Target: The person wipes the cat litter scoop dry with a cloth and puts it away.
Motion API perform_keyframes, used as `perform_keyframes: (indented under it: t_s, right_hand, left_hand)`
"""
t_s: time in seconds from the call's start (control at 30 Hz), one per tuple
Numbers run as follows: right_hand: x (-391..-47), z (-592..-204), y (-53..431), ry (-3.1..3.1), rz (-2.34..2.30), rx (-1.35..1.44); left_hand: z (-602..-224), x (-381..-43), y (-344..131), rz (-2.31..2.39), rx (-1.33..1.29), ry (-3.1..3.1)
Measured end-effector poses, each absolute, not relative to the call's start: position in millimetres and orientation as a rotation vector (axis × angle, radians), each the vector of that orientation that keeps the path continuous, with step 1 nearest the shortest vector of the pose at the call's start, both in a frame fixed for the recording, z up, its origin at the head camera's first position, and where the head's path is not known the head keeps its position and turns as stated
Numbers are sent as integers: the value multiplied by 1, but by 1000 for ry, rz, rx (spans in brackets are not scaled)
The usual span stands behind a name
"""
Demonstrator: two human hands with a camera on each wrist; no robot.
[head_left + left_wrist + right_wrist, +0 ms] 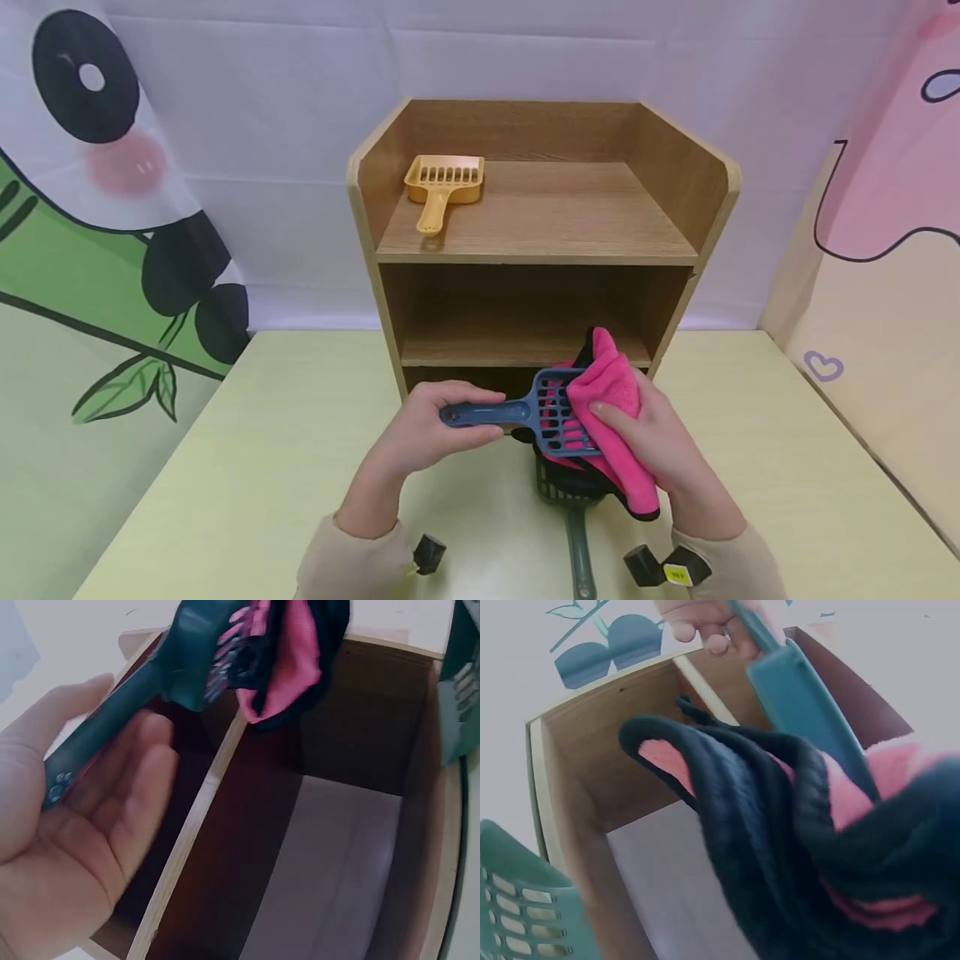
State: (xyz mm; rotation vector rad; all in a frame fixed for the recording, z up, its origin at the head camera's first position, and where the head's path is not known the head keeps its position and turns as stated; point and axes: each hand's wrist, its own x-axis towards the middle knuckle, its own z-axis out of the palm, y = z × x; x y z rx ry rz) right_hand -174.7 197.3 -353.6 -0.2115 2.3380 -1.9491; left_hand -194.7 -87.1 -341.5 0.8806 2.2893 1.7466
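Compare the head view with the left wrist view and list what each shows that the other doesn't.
Only the head view: the yellow scoop on the top shelf, and the right hand.

Only the left wrist view: the pale surface inside the wooden shelf unit, and the palm side of the left hand.

Both: the shelf unit, left hand, blue scoop, pink cloth and green scoop, cut off in the wrist view.

Person's left hand [423,427] holds a blue slotted plastic scoop [529,411] by the handle [483,414], right hand [663,433] grips pink black-edged cloth [611,382] over its far end, dark-green slotted scoop [579,542] below, yellow slotted scoop [441,193] atop brown wooden shelf unit [555,212].
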Motion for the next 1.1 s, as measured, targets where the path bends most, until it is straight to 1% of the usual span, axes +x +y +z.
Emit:
perform_keyframes:
  t_s: [0.23, 0.33, 0.4, 0.57, 0.63, 0.8, 0.93, 1.1]
  right_hand:
    - [-168, -353, 187, 2526, -1940, 20]
    - [-167, -351, 189, 2583, -1900, 25]
    - [-167, -349, 193, 2625, -1833, -50]
    - [-175, -339, 205, 2722, -1582, -403]
    - [-177, -334, 208, 2715, -1473, -493]
    - [-181, -326, 209, 2727, -1152, -612]
    - [-184, -323, 204, 2758, -937, -763]
    - [-187, -323, 191, 2654, -865, -911]
  left_hand:
    - [-336, -187, -78, 1613, 1038, 2488]
    - [-335, -185, -77, 1594, 1066, 2549]
    - [-334, -186, -78, 1588, 1086, 2543]
    - [-331, -189, -85, 1550, 1070, 2542]
    - [-330, -191, -87, 1530, 1046, 2543]
    - [-332, -195, -93, 1484, 999, 2525]
    - [-338, -198, -93, 1456, 985, 2463]
    - [-345, -199, -88, 1412, 1048, 2393]
